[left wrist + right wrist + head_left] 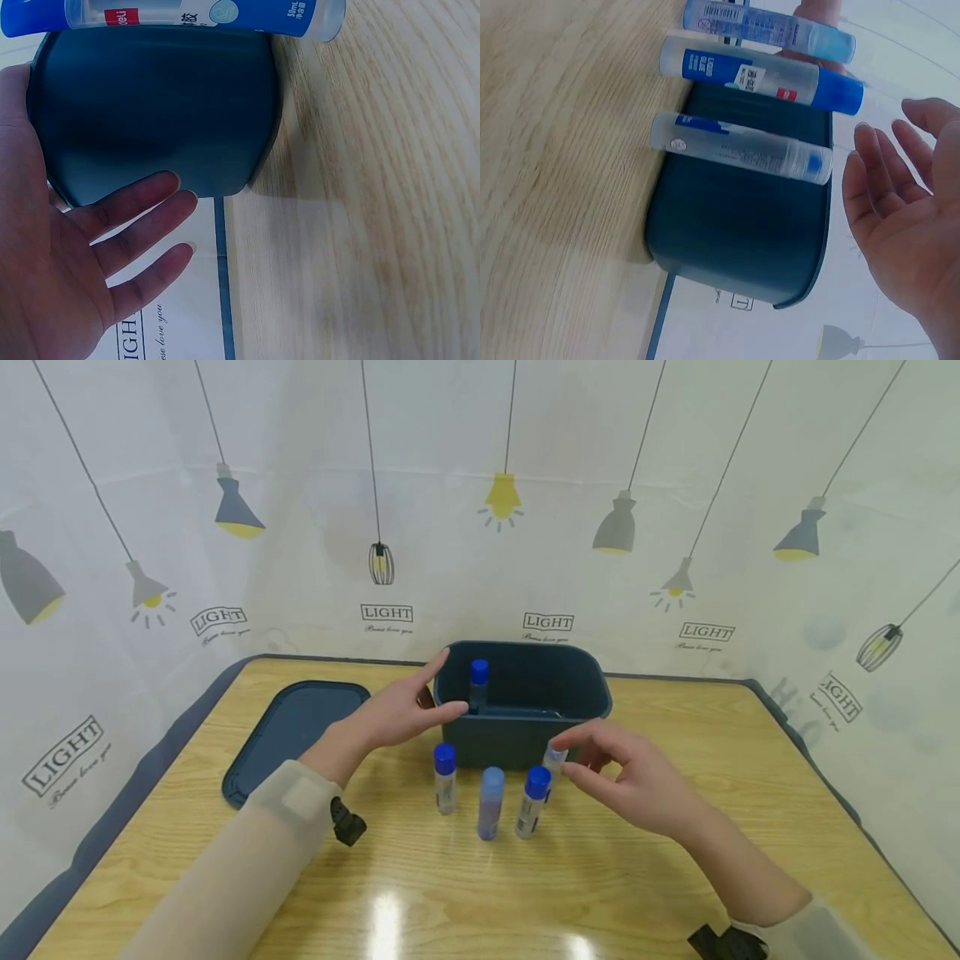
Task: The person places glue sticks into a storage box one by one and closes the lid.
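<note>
A dark teal bin stands at the back of the table, with a blue-capped glue bottle upright inside it. My left hand touches the bin's left end, thumb and forefinger spread at the rim. Its other fingers are extended in the left wrist view. In front of the bin stand liquid glue bottles: one blue-capped, one light-blue-capped, another blue-capped. Behind these is a clear-capped glue bottle. My right hand is beside its cap, fingers loosely bent and apart from it in the right wrist view.
A flat dark teal lid lies on the wooden table left of the bin. A white curtain printed with lamps hangs close behind the table and along its sides.
</note>
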The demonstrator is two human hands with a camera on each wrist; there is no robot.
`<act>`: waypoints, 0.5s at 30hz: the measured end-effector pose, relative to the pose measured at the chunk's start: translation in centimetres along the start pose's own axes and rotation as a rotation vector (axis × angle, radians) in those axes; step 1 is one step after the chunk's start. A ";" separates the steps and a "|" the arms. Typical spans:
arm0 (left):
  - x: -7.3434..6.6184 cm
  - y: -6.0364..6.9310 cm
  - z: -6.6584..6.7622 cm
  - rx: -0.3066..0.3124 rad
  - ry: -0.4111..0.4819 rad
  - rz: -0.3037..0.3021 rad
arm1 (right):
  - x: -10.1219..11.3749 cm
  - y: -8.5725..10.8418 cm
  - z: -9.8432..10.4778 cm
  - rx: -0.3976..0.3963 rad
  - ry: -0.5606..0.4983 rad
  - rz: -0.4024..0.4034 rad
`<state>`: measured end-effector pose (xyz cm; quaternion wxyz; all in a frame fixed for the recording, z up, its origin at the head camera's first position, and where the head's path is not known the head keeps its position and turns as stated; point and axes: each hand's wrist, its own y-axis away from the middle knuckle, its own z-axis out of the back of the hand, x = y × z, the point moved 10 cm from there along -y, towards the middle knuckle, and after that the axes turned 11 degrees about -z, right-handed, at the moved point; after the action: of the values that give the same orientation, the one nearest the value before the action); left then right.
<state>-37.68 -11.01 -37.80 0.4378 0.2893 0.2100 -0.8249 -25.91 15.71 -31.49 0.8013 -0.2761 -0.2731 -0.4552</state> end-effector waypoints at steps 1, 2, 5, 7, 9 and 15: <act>0.0 0.0 0.0 0.000 -0.001 0.001 | 0.2 0.0 -0.2 0.011 0.000 0.008; 0.0 0.0 0.1 -0.002 -0.002 0.002 | 0.4 0.0 -0.4 0.024 -0.002 0.015; 0.0 0.0 0.1 -0.002 -0.003 0.000 | 0.7 0.0 -1.3 0.075 -0.004 0.023; 0.0 0.0 0.1 -0.001 -0.004 -0.002 | 0.9 -0.1 -1.9 0.115 -0.013 0.030; 0.0 -0.1 0.1 0.001 -0.006 -0.002 | 0.8 -0.2 -2.5 0.145 -0.015 0.020; 0.1 -0.1 0.0 0.001 -0.007 0.007 | -0.2 -0.6 -3.8 0.199 -0.001 -0.039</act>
<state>-37.80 -11.03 -37.90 0.4415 0.2873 0.2069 -0.8244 -25.77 12.96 -34.15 0.8156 -0.1901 -0.3227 -0.4410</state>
